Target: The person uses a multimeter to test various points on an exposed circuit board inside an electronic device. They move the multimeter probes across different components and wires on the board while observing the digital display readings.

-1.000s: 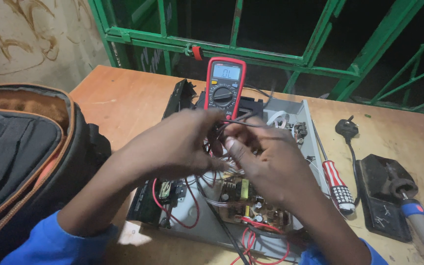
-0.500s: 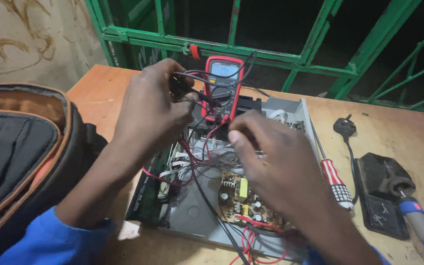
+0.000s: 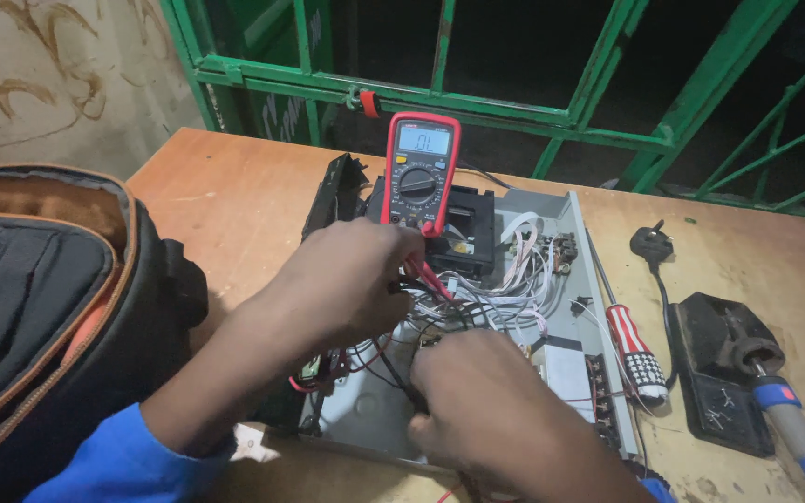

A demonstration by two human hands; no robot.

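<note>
Nearest the camera, the right hand [image 3: 500, 414] lay low over the front of the open chassis [image 3: 365, 419], fingers curled down into the wiring; it had dropped toward the near edge since a moment before, when it hovered higher over the board. Whether it pinched a probe or only pressed on wires could not be told — its fingertips were hidden. Just beyond, the left hand [image 3: 351, 279] was closed around the red probe [image 3: 432, 278], its tip angled down into the bundle of white wires [image 3: 514, 279] in the middle of the chassis; half a second earlier that hand had been lifted up by the meter, so it had come down to the wiring. That shift left the meter [image 3: 419, 172] uncovered, propped upright at the far end of the chassis on a black block, its screen lit and readable. To the left, at the table's near-left corner, sat a black bag [image 3: 39, 307] with orange trim, touching the left forearm. On the right side of the table [image 3: 235, 205] lay a red-and-white screwdriver [image 3: 635, 349] just beside the chassis, then a black stand [image 3: 715, 373] with a blue-handled soldering iron [image 3: 789, 419], and farther back a black plug [image 3: 651, 244]. Beyond the far edge stood green bars [image 3: 440, 93] against the dark.
</note>
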